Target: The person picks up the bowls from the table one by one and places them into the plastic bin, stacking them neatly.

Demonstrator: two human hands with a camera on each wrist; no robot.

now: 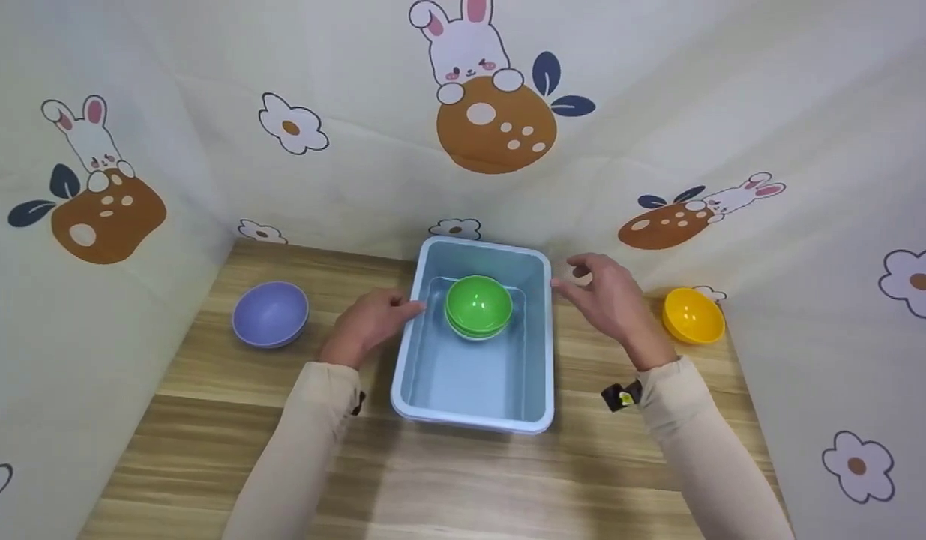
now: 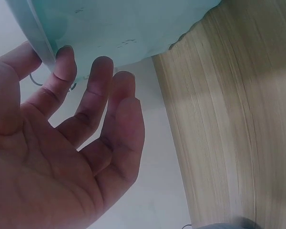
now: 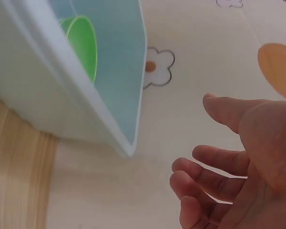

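A light blue plastic bin (image 1: pixel 474 416) stands on the wooden table, with a green bowl (image 1: pixel 478 304) inside it. A second rim shows just under the green bowl, so bowls appear stacked there. My left hand (image 1: pixel 373 321) is at the bin's left rim; its thumb (image 2: pixel 24 59) lies over the rim and the index fingertip is against the outer wall, pinching the edge. The other left fingers are loosely bent beside the wall. My right hand (image 1: pixel 606 300) hovers off the bin's right rim, its fingers (image 3: pixel 212 176) relaxed and holding nothing.
A purple bowl (image 1: pixel 271 314) sits on the table to the left of the bin. To the right, near the cloth, is a yellow bowl (image 1: pixel 693 316). Patterned cloth (image 1: pixel 358 180) rises behind the bin and along both sides of the table (image 1: pixel 470 487).
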